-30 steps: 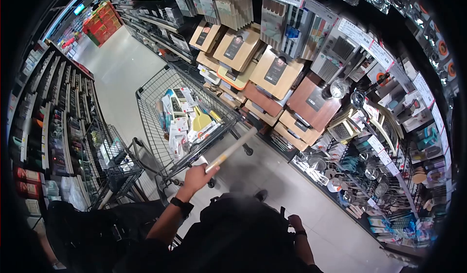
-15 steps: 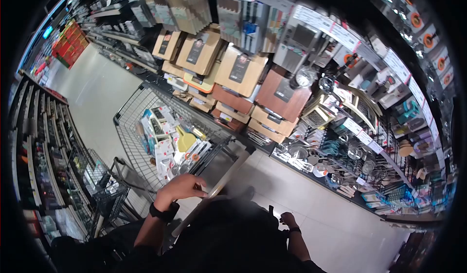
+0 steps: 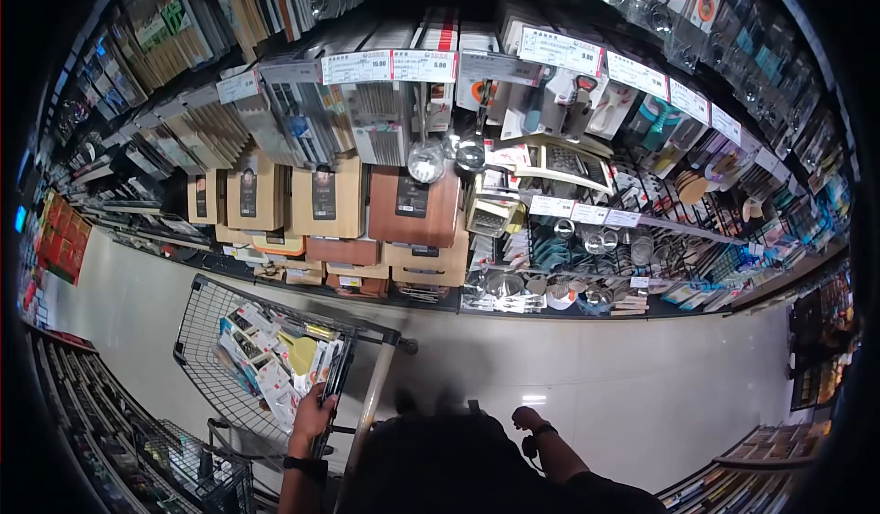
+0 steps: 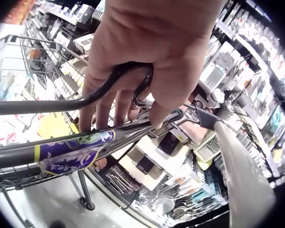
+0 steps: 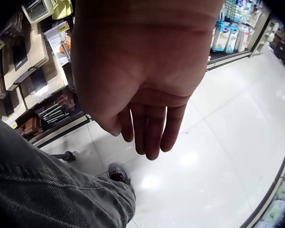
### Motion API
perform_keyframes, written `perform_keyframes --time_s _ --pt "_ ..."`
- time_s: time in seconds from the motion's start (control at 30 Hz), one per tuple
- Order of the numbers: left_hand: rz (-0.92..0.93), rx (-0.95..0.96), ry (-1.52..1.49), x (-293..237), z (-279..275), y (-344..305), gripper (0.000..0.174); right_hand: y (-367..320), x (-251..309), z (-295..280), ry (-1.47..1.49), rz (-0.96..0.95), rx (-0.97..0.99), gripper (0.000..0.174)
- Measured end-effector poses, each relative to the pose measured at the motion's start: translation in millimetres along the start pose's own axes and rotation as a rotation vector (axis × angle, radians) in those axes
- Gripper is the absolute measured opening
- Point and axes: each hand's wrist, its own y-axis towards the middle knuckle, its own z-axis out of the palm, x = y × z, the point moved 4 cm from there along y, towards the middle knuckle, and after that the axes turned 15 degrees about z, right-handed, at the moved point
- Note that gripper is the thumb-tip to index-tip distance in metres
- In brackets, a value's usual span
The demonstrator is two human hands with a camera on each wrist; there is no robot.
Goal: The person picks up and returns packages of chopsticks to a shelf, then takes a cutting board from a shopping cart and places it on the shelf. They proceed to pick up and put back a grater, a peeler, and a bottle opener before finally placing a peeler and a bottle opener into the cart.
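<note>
Shopping cart (image 3: pixel 195 335) stood on the tiled floor (image 3: pixel 623 367), ahead and left of the wearer; its shelf-side rim ran near the base edge of the shelving (image 3: pixel 412 280), only a narrow strip between. Left hand (image 4: pixel 147 52) grasped a dark bar at the cart's rear edge, beside the pale handle (image 3: pixel 374 386). Right hand (image 5: pixel 142 95) hung released, fingers loose, above floor. Packaged goods (image 3: pixel 275 358) lay inside. Widest open room: right of the handle. Second cart (image 3: pixel 197 464) bounded the lower left.
</note>
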Motion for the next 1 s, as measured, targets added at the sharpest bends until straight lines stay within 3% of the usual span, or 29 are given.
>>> perform_keyframes --time_s 0.07,0.13,0.17,0.2,0.33,0.4,0.47,0.6,0.77,0.8,0.93,1.0 --pt "-0.024 -0.007 0.052 -9.2 -4.7 1.8 0.051 7.5 -2.9 -4.5 -0.027 -0.028 -0.006 0.020" --pt "0.039 0.011 0.113 -6.8 -2.4 -0.9 0.058 11.9 -0.4 -9.4 -0.222 -0.181 -0.063 0.020" --pt "0.044 0.003 0.114 -4.9 -1.5 -1.2 0.058 20.6 -3.0 -6.8 -0.208 -0.120 -0.015 0.020" --pt "0.024 0.021 0.096 -0.9 0.3 0.0 0.061 28.0 -8.1 -5.5 -0.042 -0.032 0.031 0.019" --pt "-0.014 0.020 0.038 27.9 5.7 1.8 0.071 31.3 -12.2 -6.5 0.196 -0.057 0.011 0.020" --pt "-0.039 0.045 0.042 26.2 4.5 2.0 0.072 30.2 -11.2 -4.1 0.219 0.032 0.075 0.020" --pt "-0.029 0.011 0.060 27.7 4.2 1.2 0.071 32.1 -13.8 1.4 -0.002 -0.041 0.078 0.020" --pt "-0.031 -0.014 0.021 24.6 5.9 -2.2 0.068 40.3 -26.1 10.2 0.075 -0.023 0.155 0.022" --pt "-0.012 -0.060 0.026 16.4 4.5 -2.1 0.058 29.2 -28.3 -2.3 -0.127 -0.121 0.115 0.023" --pt "-0.019 -0.051 0.023 9.7 4.2 -3.3 0.058 40.4 -39.6 3.4 0.053 -0.001 0.147 0.021" --pt "-0.038 -0.012 0.000 -3.4 1.9 0.7 0.049 48.7 -55.5 -0.6 0.075 0.006 0.126 0.019" --pt "-0.028 -0.024 -0.064 -2.6 2.2 2.6 0.047 38.4 -51.1 -8.0 -0.263 -0.135 0.020 0.019"
